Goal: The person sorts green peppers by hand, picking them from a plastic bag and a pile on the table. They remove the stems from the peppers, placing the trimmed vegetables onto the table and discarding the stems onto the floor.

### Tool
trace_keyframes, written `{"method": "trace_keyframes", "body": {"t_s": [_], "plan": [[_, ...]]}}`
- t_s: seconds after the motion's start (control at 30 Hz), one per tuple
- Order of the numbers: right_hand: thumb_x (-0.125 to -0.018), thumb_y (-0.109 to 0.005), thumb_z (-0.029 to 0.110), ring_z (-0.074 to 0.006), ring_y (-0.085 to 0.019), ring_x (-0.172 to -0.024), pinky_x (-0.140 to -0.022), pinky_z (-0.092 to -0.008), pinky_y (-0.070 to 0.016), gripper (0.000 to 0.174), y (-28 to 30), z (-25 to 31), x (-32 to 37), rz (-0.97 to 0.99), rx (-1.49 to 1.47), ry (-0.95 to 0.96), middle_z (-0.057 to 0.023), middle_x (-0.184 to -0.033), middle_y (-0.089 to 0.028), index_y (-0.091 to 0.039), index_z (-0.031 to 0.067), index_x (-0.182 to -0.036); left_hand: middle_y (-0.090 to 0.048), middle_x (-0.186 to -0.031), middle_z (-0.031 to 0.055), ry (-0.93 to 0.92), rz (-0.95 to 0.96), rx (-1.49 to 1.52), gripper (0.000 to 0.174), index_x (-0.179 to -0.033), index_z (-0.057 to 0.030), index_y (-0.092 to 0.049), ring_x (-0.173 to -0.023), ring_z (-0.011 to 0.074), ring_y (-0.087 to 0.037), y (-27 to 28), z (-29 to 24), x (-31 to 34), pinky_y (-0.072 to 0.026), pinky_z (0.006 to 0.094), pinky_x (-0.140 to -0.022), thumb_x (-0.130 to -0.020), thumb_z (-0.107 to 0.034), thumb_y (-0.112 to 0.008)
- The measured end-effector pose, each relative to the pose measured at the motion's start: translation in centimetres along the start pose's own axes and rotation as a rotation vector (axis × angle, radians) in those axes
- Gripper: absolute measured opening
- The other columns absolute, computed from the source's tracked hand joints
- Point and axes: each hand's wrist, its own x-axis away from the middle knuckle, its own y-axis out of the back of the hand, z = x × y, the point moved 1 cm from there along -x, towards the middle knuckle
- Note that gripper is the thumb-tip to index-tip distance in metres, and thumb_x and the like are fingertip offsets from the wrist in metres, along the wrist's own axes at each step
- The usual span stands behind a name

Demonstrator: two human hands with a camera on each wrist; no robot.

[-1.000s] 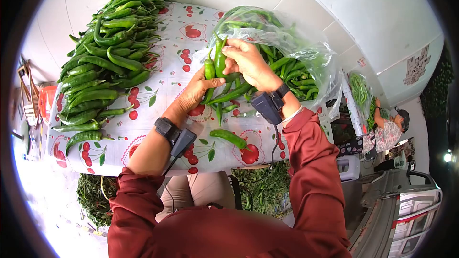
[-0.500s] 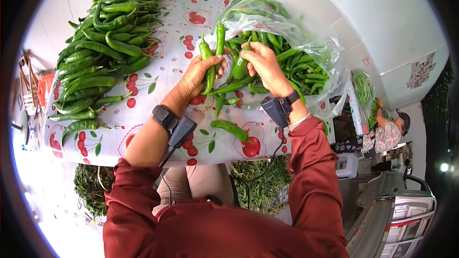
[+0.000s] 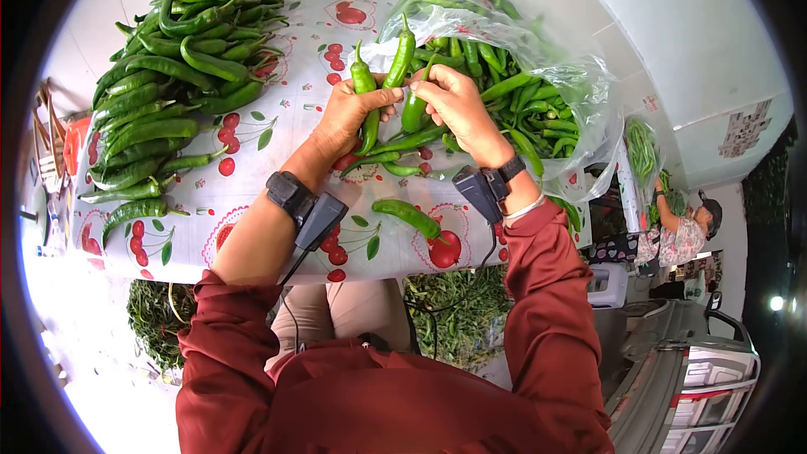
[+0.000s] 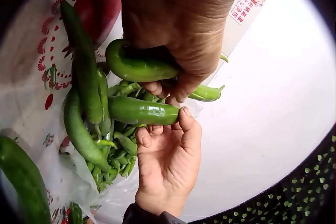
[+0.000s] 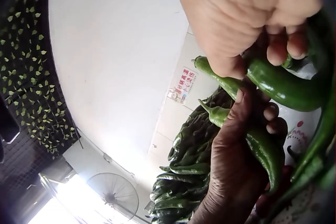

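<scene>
In the head view the left hand (image 3: 349, 113) grips two green peppers, one (image 3: 363, 80) upright under the thumb and another (image 3: 401, 55) leaning right behind the fingers. The right hand (image 3: 458, 109) pinches a third pepper (image 3: 414, 109) near its stem, close beside the left fingertips. The left wrist view shows this pepper (image 4: 144, 110) lying between the right hand's thumb and fingers (image 4: 170, 166), below the left hand (image 4: 178, 29). Several loose peppers (image 3: 408, 141) lie on the cloth beneath both hands.
A long pile of peppers (image 3: 155, 84) covers the table's left side. At the right, an open clear bag (image 3: 593, 88) holds many peppers. One pepper (image 3: 407, 217) lies near the front edge of the patterned tablecloth (image 3: 315, 189). A person (image 3: 681, 231) is far right.
The left hand has gone from one visible pepper to two, its second taken from beside the right hand. The right hand moved right, then back left, and now pinches another pepper.
</scene>
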Motion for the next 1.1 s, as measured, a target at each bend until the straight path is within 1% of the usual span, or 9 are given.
{"method": "trace_keyframes", "body": {"t_s": [0.27, 0.43, 0.53, 0.63, 0.67, 0.77, 0.83, 0.93, 1.1], "plan": [[-0.081, -0.064, 0.026, -0.0035, -0.044, -0.051, -0.043, -0.0195, -0.034, 0.027, -0.2, -0.4, -0.4, -0.013, 0.035, 0.004, 0.0029, -0.06, -0.049, -0.052, 0.0048, -0.069, -0.056, -0.066, -0.0008, 0.019, -0.019, -0.051, 0.019, -0.09, -0.0023, -0.062, -0.055, 0.0068, -0.05, -0.2, -0.2, 0.3, -0.0409, 0.0196, -0.051, -0.076, -0.014, -0.069], [-0.082, -0.063, 0.023, -0.0034, -0.043, -0.049, -0.041, -0.0193, -0.0333, 0.025, -0.3, 0.3, -0.2, -0.023, 0.067, 0.016, 0.0023, -0.059, -0.049, -0.052, 0.0052, -0.069, -0.056, -0.068, -0.001, 0.013, 0.011, -0.106, 0.026, -0.098, -0.001, -0.061, -0.055, 0.0065, -0.05, 0.0, -0.1, 0.3, -0.0406, 0.0194, -0.052, -0.078, -0.015, -0.067], [-0.083, -0.062, 0.022, -0.004, -0.044, -0.045, -0.037, -0.0182, -0.0323, 0.022, 0.1, 0.4, -0.1, -0.077, -0.114, -0.027, 0.0028, -0.058, -0.048, -0.053, 0.0054, -0.071, -0.059, -0.076, 0.0026, 0.05, 0.015, -0.074, 0.032, -0.104, 0.0013, -0.06, -0.062, 0.0082, -0.051, 0.0, -0.1, 0.3, -0.0416, 0.0217, -0.059, -0.077, -0.016, -0.064], [-0.084, -0.061, 0.021, -0.0039, -0.044, -0.045, -0.038, -0.018, -0.0335, 0.02, 0.7, 1.3, -0.1, -0.122, -0.238, -0.032, 0.0035, -0.058, -0.047, -0.053, 0.0053, -0.075, -0.059, -0.078, 0.002, 0.017, 0.031, -0.033, 0.038, -0.111, 0.0012, -0.057, -0.064, 0.0078, -0.05, -0.4, -0.1, 0.6, -0.041, 0.021, -0.06, -0.078, -0.016, -0.06], [-0.084, -0.06, 0.02, -0.0031, -0.043, -0.045, -0.038, -0.0178, -0.0343, 0.016, 0.8, 1.4, -0.1, -0.115, -0.225, -0.009, 0.004, -0.059, -0.048, -0.055, 0.0049, -0.079, -0.058, -0.078, 0.001, 0.029, 0.059, -0.076, 0.043, -0.117, 0.0012, -0.052, -0.064, 0.0077, -0.05, -0.2, 0.2, 0.4, -0.0404, 0.0204, -0.06, -0.077, -0.014, -0.058], [-0.085, -0.059, 0.019, -0.0023, -0.042, -0.044, -0.038, -0.0176, -0.0339, 0.015, 0.4, 2.1, 0.0, -0.079, -0.223, 0.013, 0.0048, -0.061, -0.048, -0.058, 0.0043, -0.084, -0.057, -0.083, -0.0001, 0.085, 0.157, -0.127, 0.046, -0.12, -0.001, -0.05, -0.066, 0.0058, -0.05, -0.4, -0.3, 0.8, -0.0417, 0.0207, -0.057, -0.075, -0.011, -0.058], [-0.084, -0.059, 0.019, -0.0015, -0.04, -0.044, -0.038, -0.0171, -0.032, 0.015, 0.1, 2.3, 0.0, -0.049, -0.272, -0.013, 0.0058, -0.061, -0.047, -0.058, 0.0042, -0.088, -0.059, -0.086, 0.0017, 0.077, 0.175, -0.16, 0.046, -0.117, -0.0008, -0.052, -0.069, 0.0078, -0.052, -1.0, -1.0, 1.3, -0.0443, 0.0221, -0.062, -0.072, -0.009, -0.056], [-0.084, -0.059, 0.018, -0.0012, -0.04, -0.044, -0.038, -0.0171, -0.0315, 0.014, -0.2, 2.7, 0.0, -0.037, -0.326, -0.045, 0.0058, -0.061, -0.047, -0.059, 0.0043, -0.089, -0.06, -0.094, 0.0058, 0.175, 0.3, -0.031, 0.041, -0.11, -0.0008, -0.053, -0.081, 0.0145, -0.057, -1.0, -1.1, 1.4, -0.0477, 0.0257, -0.074, -0.07, -0.007, -0.053], [-0.084, -0.059, 0.016, -0.002, -0.042, -0.045, -0.038, -0.0174, -0.033, 0.013, -0.4, 2.8, -0.3, -0.022, -0.25, 0.006, 0.0038, -0.063, -0.051, -0.059, 0.0037, -0.084, -0.058, -0.097, 0.0065, 0.115, 0.314, 0.021, 0.039, -0.111, -0.0006, -0.051, -0.083, 0.0155, -0.057, -1.2, -0.9, 1.5, -0.0477, 0.0285, -0.077, -0.071, -0.004, -0.052]]}}
